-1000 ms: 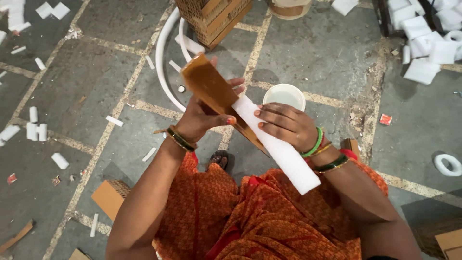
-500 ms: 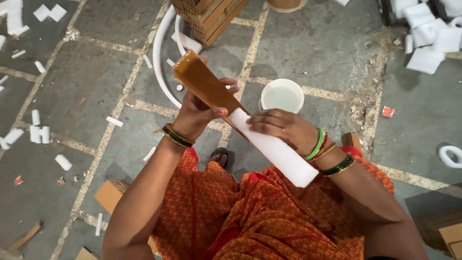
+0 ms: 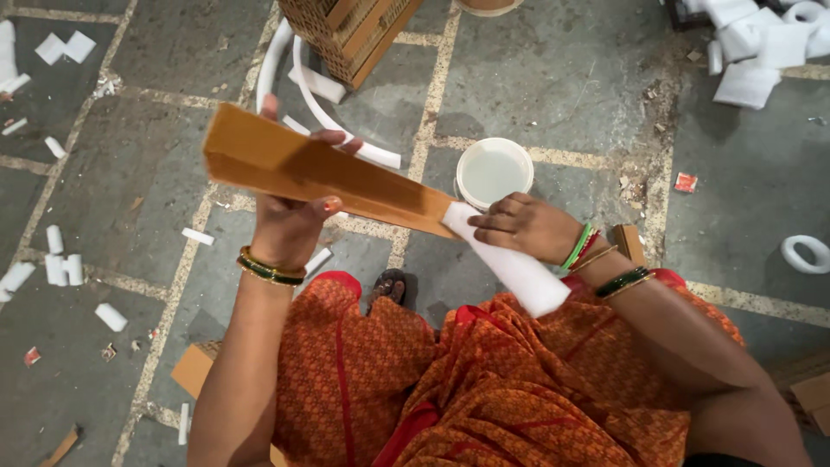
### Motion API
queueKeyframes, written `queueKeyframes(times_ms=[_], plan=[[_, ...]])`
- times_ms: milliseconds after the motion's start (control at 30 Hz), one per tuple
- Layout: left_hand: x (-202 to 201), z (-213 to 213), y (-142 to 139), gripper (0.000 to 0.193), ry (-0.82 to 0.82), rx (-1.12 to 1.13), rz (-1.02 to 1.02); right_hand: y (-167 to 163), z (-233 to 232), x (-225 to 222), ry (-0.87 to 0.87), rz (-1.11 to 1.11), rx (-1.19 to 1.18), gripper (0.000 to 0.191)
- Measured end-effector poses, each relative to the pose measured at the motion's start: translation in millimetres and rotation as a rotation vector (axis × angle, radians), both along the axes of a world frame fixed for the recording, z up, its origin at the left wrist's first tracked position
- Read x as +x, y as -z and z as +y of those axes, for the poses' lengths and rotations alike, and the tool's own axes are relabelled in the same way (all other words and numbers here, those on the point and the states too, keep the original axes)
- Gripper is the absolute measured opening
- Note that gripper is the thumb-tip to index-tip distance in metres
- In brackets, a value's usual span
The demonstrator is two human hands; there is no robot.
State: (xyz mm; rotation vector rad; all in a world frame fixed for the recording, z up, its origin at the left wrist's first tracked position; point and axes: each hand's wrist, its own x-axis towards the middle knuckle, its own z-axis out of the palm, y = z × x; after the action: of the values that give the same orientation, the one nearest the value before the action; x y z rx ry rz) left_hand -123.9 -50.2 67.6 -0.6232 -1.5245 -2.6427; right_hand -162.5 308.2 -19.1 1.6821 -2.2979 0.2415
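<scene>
Two hands on one long piece: a brown cardboard strip (image 3: 320,173) with a white foam sleeve (image 3: 514,264) over its near end. It sits in the air above the person's lap, angled from upper left down to lower right, clear of the floor.

Left hand (image 3: 290,220) grips the cardboard from underneath near its middle, fingers curled up and closed around the edge, fingertips showing over the top. Right hand (image 3: 523,227) lies on the foam right at the joint, fingers together and pressed down onto the white surface; thumb is hidden, so can't tell if it wraps under.

Handling, my read: the whole thing looks light. Cardboard looks folded and fairly stiff along its length, but likely to crease if squeezed hard or bent across. Foam looks soft, compressible, a bit grippy, easy to dent or tear. Best hold seems to be the cardboard mid-span for support and the foam near the joint, with light pressure.

Nearby: white cup (image 3: 494,172) on the stone floor (image 3: 562,78) just beyond the right hand, curved foam strip (image 3: 277,60), cardboard stack (image 3: 346,30), loose foam offcuts (image 3: 65,268) scattered left.
</scene>
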Motion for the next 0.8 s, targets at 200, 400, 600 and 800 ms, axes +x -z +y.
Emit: queueKeyframes(times_ms=[200,400,600,800], plan=[[2,-4,-2,0.123,-0.118,0.098,-0.103,7,18,-17,0.178,-0.089,-0.073,0.038],[-5,8,8,0.122,-0.142,0.019,-0.029,-11,10,-15,0.035,-0.182,-0.426,0.037],[-7,33,12,0.120,-0.055,-0.072,0.038,-21,-15,-16,-0.022,-0.325,-0.430,0.039],[4,5,-2,0.112,-0.007,0.159,-0.026,-25,7,-17,0.015,-0.214,-0.374,0.033]])
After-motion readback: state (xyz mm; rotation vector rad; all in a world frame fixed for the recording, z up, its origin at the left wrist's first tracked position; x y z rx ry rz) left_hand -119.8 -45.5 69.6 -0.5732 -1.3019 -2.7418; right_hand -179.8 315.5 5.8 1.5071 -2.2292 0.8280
